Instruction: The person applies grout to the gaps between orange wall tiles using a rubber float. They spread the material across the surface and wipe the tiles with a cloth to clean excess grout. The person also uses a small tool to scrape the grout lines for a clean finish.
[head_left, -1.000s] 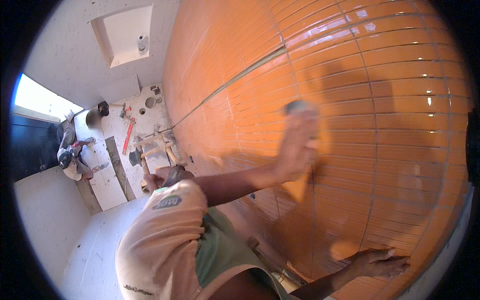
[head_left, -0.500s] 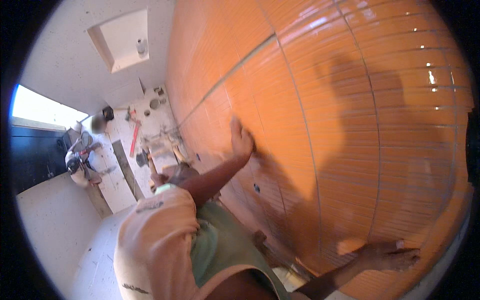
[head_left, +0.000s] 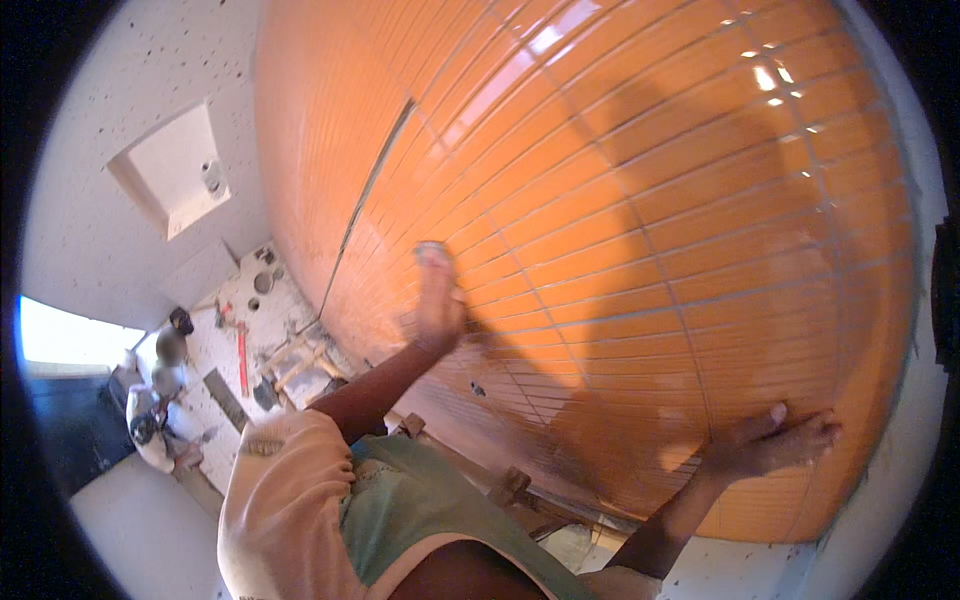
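Note:
An orange wall of narrow glossy tiles [head_left: 600, 250] with grey joints fills most of the view. My left hand [head_left: 438, 310] is up against the middle of it, fingers pointing upward and slightly blurred. A small greyish piece [head_left: 431, 248] shows at its fingertips, too small to name. Lower on the right, my right hand [head_left: 768, 442] lies against the tiles near the wall's edge, thumb and fingers apart, holding nothing. One long dark open joint [head_left: 375, 180] runs up the tiles left of my left hand.
A small dark hole [head_left: 477, 388] pierces the tiles below my left hand. Wooden pieces [head_left: 305, 365], a red bar-shaped tool [head_left: 242, 358] and buckets [head_left: 262, 282] lie on the spattered floor. Another person [head_left: 155, 430] crouches at far left. A recessed niche [head_left: 180, 175] holds a light container.
The view has tilted and shifted. My left hand has moved along the tiles, and the greyish piece now shows at its fingertips. My right hand stays against the tiles, its fingers spread wider.

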